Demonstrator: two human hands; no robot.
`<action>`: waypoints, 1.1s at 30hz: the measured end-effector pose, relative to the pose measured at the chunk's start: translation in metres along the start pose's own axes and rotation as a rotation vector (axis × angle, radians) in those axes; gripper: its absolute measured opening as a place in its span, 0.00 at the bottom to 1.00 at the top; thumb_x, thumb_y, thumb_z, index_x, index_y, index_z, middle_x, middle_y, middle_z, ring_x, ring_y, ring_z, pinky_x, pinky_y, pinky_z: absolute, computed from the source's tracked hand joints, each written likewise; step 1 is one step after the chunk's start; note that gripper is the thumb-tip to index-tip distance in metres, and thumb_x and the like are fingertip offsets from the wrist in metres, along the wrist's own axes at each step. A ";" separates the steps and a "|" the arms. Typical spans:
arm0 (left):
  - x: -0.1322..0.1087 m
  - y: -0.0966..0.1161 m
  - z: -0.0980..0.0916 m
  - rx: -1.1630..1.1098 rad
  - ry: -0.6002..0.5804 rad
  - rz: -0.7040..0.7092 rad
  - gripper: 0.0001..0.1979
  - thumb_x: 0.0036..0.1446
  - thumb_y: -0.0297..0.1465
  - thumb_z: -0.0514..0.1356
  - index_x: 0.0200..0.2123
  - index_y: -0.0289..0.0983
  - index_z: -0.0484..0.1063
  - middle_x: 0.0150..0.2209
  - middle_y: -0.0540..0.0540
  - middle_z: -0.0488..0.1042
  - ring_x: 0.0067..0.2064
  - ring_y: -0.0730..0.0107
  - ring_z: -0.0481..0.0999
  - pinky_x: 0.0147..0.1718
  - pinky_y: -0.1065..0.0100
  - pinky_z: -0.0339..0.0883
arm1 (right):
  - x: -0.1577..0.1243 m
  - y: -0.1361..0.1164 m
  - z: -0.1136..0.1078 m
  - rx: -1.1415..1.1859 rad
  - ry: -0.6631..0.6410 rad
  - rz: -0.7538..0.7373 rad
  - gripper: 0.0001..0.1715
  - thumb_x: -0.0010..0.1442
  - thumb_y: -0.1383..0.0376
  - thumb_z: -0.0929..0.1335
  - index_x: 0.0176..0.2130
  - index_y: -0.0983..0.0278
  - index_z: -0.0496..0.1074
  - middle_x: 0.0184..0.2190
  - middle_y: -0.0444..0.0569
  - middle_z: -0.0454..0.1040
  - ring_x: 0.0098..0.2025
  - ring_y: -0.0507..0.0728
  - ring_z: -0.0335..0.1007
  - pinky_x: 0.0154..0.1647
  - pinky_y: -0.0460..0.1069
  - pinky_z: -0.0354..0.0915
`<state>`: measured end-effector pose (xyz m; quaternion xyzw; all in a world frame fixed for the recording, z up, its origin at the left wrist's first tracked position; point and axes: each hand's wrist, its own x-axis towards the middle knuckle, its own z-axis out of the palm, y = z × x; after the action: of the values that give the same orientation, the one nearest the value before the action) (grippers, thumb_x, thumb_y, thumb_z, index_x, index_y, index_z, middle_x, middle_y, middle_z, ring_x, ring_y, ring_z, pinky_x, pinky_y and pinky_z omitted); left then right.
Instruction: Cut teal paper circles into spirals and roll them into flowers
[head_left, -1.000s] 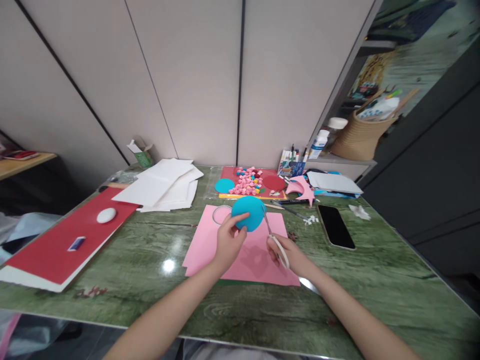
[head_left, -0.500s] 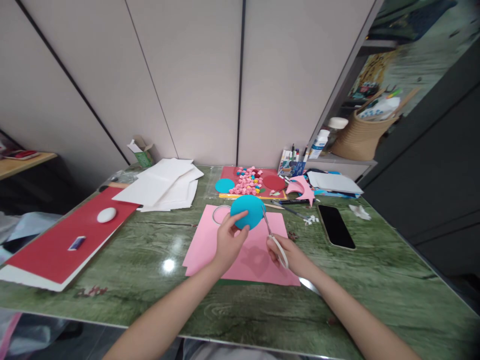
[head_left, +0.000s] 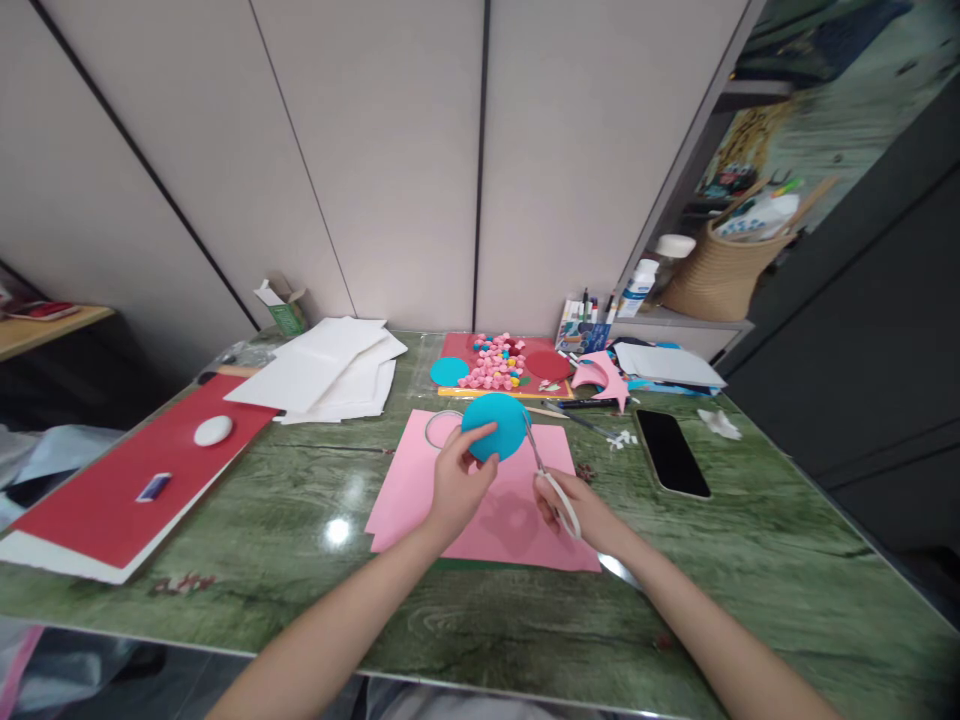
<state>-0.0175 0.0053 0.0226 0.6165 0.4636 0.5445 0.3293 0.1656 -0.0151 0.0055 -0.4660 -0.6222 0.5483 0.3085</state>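
Note:
Between the thumb and fingers of my left hand is a round blue paper disc, raised above pink paper sheets. My right hand grips a pair of scissors with white handles. The blades meet the disc's right edge; whether they are closed there is too small to tell. Partly behind my left fingers, a thin ring lies on the pink sheets. Farther back, a second blue disc and a red disc flank a pile of pink crumpled paper balls.
White sheets and red paper with a white oval object lie left. To the right are a phone, pink paper scrap and white bits. A marker box stands by the back wall.
Almost nothing differs. The blue disc and the scissors have shifted very slightly, with both hands keeping their hold.

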 end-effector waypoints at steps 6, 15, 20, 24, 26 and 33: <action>0.001 0.001 0.000 0.004 0.004 0.005 0.16 0.48 0.26 0.57 0.43 0.39 0.70 0.36 0.46 0.68 0.34 0.73 0.65 0.31 0.73 0.61 | -0.001 -0.002 0.000 0.002 -0.002 -0.002 0.21 0.59 0.50 0.58 0.26 0.64 0.58 0.18 0.40 0.61 0.18 0.48 0.58 0.20 0.45 0.54; 0.001 0.000 -0.002 0.015 0.007 0.007 0.17 0.49 0.27 0.56 0.45 0.39 0.70 0.38 0.45 0.68 0.37 0.69 0.67 0.33 0.71 0.62 | -0.001 -0.003 -0.001 -0.029 -0.011 -0.004 0.21 0.60 0.51 0.58 0.25 0.64 0.59 0.17 0.40 0.61 0.18 0.48 0.58 0.21 0.45 0.55; 0.000 0.000 -0.002 -0.020 0.013 0.023 0.17 0.50 0.27 0.56 0.45 0.40 0.69 0.41 0.45 0.68 0.41 0.67 0.67 0.37 0.69 0.62 | 0.001 0.001 -0.001 -0.022 -0.018 -0.016 0.21 0.60 0.52 0.58 0.25 0.64 0.58 0.18 0.40 0.61 0.19 0.48 0.58 0.21 0.44 0.55; -0.001 -0.001 0.000 -0.049 0.024 -0.001 0.16 0.51 0.29 0.56 0.46 0.40 0.69 0.42 0.44 0.68 0.44 0.66 0.67 0.38 0.69 0.63 | 0.000 -0.001 0.000 -0.018 -0.023 -0.012 0.20 0.60 0.52 0.58 0.25 0.64 0.58 0.18 0.40 0.61 0.18 0.48 0.57 0.20 0.44 0.54; -0.001 -0.002 0.001 -0.044 0.038 -0.019 0.17 0.50 0.31 0.57 0.46 0.40 0.68 0.42 0.44 0.67 0.43 0.66 0.67 0.37 0.69 0.64 | 0.000 -0.003 0.000 -0.014 -0.031 -0.010 0.20 0.60 0.52 0.59 0.25 0.64 0.58 0.18 0.39 0.61 0.18 0.48 0.57 0.20 0.44 0.54; 0.000 -0.002 0.003 -0.023 0.056 -0.025 0.17 0.49 0.29 0.58 0.45 0.40 0.68 0.39 0.44 0.67 0.36 0.70 0.68 0.32 0.71 0.64 | -0.001 -0.002 0.001 -0.022 -0.027 0.005 0.20 0.59 0.52 0.59 0.25 0.64 0.58 0.17 0.39 0.61 0.18 0.48 0.57 0.19 0.44 0.53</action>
<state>-0.0149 0.0062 0.0204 0.5914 0.4741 0.5627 0.3299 0.1649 -0.0162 0.0073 -0.4634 -0.6310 0.5485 0.2936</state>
